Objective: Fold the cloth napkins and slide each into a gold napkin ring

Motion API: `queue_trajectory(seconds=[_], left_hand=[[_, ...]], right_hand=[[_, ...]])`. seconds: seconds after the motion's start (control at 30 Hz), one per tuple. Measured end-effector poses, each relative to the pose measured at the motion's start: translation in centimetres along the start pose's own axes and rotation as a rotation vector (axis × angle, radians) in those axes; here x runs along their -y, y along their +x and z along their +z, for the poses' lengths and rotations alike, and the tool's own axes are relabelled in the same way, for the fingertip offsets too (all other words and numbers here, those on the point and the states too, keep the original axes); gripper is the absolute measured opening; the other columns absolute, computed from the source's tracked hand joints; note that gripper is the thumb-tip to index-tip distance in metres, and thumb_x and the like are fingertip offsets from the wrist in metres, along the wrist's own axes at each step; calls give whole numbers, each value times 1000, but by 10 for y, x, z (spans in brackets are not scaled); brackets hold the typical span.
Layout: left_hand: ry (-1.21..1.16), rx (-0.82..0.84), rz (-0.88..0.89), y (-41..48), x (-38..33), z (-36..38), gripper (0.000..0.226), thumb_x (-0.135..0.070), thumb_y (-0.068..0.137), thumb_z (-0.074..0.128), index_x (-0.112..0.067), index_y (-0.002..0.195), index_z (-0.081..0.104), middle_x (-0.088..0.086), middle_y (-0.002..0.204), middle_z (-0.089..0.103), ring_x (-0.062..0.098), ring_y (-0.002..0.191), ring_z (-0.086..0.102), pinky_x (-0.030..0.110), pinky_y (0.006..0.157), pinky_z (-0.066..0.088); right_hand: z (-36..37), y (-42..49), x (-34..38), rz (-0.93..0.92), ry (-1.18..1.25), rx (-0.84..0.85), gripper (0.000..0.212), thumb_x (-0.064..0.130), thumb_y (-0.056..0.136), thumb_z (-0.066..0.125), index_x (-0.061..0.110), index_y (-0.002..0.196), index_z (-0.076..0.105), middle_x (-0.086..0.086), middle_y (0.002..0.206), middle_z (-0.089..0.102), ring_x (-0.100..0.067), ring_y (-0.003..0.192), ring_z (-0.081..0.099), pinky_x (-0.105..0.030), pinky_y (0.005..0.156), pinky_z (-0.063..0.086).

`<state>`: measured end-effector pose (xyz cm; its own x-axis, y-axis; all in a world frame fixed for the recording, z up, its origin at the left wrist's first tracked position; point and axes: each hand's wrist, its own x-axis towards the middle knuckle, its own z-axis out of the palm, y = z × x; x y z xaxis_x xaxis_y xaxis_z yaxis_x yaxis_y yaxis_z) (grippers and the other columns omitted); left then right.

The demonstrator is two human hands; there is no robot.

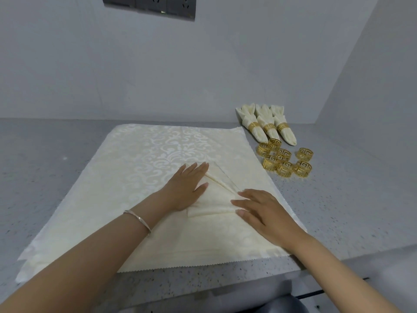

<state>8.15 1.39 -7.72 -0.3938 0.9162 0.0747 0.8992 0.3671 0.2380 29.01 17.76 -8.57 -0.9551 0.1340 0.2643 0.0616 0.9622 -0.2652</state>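
A cream napkin (216, 199), folded into a narrow layered wedge, lies on a stack of flat cream damask napkins (158, 150). My left hand (187, 188) presses flat on the wedge's left side, fingers straight. My right hand (264, 211) lies flat with its fingertips on the wedge's right edge. Several loose gold napkin rings (284, 159) sit in a cluster to the right of the stack. Behind them lie three finished napkins (266, 125), each in a gold ring.
The grey speckled counter (56, 166) runs to a white wall at the back and right. Its front edge passes just below the napkin stack. A dark socket panel (149, 5) hangs on the wall at the top.
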Motion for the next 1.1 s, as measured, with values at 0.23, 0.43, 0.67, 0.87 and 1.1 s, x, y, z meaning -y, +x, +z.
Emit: queue_trajectory(seconds=[0.23, 0.43, 0.67, 0.87, 1.1], left_hand=[[74, 148, 93, -41, -3, -15, 82, -80, 76, 22, -43, 149, 16, -14, 159, 5, 11, 147, 2, 30, 117, -4], [150, 119, 143, -47, 9, -14, 87, -87, 71, 25, -47, 147, 17, -17, 156, 15, 11, 144, 11, 29, 118, 5], [-23, 72, 127, -48, 1, -27, 39, -45, 83, 56, -45, 122, 49, -23, 130, 51, 5, 116, 49, 21, 95, 37], [-330, -109, -39, -37, 11, -25, 25, -51, 87, 59, -31, 72, 63, -20, 82, 62, -5, 81, 56, 20, 76, 41], [-454, -268, -188, -10, 10, -19, 27, -41, 87, 65, -30, 63, 56, -14, 75, 59, 1, 73, 54, 19, 68, 40]], right_hand=[[-6, 7, 7, -10, -47, -6, 53, 64, 84, 41, 32, 120, 62, 9, 117, 55, -11, 116, 45, -17, 98, 23], [-8, 10, 7, -37, -79, 5, 45, 56, 85, 45, 31, 118, 62, 9, 110, 57, -8, 108, 47, -10, 98, 15], [-5, 13, 6, -54, -53, -28, 37, 52, 84, 49, 25, 105, 61, 7, 99, 58, -11, 95, 50, -17, 95, 26], [-7, 23, 5, 39, 19, -70, 31, 56, 88, 52, 27, 79, 57, 9, 82, 58, -10, 81, 50, -12, 79, 28], [-6, 40, 7, 159, 101, -129, 30, 34, 83, 70, 17, 64, 54, 5, 67, 56, -12, 65, 51, -18, 61, 29]])
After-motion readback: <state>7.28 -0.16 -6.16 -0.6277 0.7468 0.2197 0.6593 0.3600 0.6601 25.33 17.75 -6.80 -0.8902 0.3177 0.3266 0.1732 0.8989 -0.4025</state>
